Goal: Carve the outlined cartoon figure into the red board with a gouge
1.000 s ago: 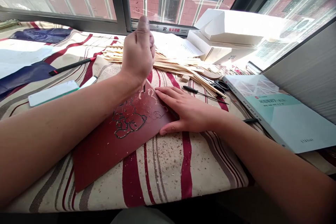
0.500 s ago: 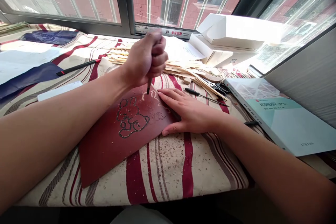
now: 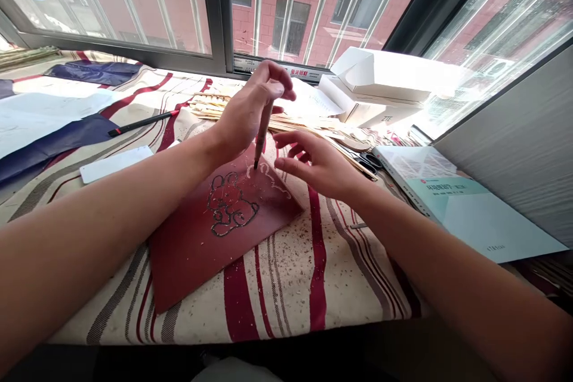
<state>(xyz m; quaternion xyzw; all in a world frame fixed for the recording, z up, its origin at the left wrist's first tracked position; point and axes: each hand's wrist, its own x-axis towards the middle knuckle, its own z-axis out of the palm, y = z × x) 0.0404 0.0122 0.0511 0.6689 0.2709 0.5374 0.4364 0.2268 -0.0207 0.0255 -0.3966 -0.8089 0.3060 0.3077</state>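
Observation:
My left hand is shut around a slim wooden-handled carving tool, and the tool's tip rests on a dark red linoleum sheet. A carved figure outline and pale cut lines mark the sheet, with shavings lying on and around it. My right hand is lifted just above the sheet's upper right edge. Its fingers are apart and hold nothing.
The sheet lies on a red-striped cream cloth scattered with shavings. Wooden strips, scissors, white boxes, a textbook, a black pen and a white card surround it. A window frame runs behind.
My right hand has lifted off the red sheet. My left hand has turned and opened slightly, showing more of the tool, whose tip stays on the sheet. The view has tilted upward.

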